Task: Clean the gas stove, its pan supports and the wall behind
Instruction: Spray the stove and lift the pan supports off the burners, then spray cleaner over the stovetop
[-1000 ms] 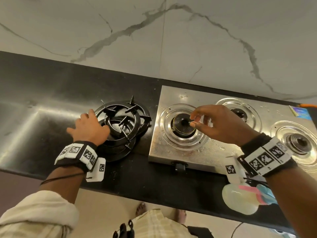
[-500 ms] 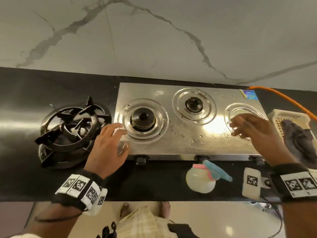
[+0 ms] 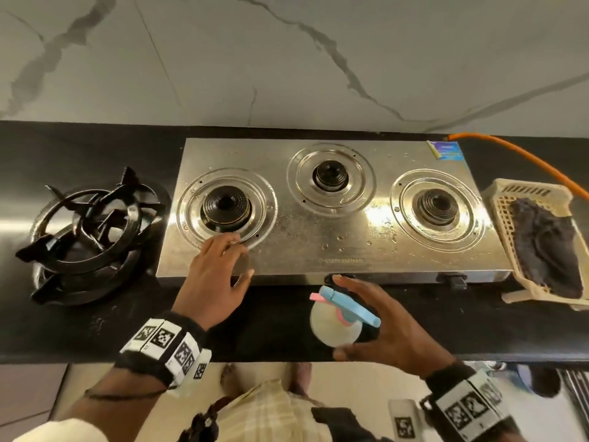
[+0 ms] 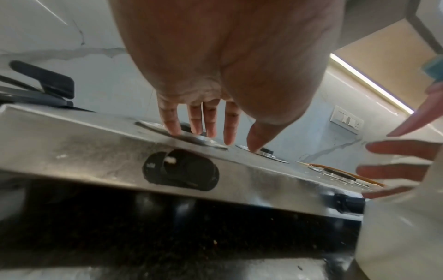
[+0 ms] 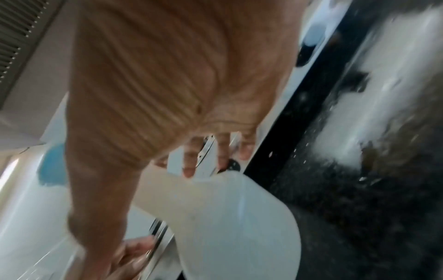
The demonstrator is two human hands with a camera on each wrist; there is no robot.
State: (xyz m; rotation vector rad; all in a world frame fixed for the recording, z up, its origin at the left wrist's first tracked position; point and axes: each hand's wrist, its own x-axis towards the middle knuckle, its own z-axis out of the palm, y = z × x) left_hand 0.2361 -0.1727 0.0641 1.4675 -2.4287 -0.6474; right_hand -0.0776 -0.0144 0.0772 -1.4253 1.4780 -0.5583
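The steel three-burner stove (image 3: 318, 253) stands bare against the marbled wall (image 3: 287, 59), its top wet with droplets. Its black pan supports (image 3: 92, 224) are stacked on the counter to its left. My left hand (image 3: 223, 266) rests on the stove's front left corner, and its straight fingers (image 4: 199, 121) touch the left burner's ring. My right hand (image 3: 347, 317) is spread over a white spray bottle (image 3: 328, 333) with a blue trigger, standing in front of the stove. The thumb is on its near side and the fingers are on its far side, not clearly gripping.
A beige basket (image 3: 503, 218) holding a dark cloth (image 3: 548, 247) sits right of the stove. An orange gas hose (image 3: 516, 154) runs off to the back right. Black knobs (image 4: 179, 170) line the stove's front. The black counter (image 3: 95, 330) ends just before my body.
My left hand left the pan supports and came to the stove's front left corner. My right hand went from the left burner, across to the right, then down around the spray bottle.
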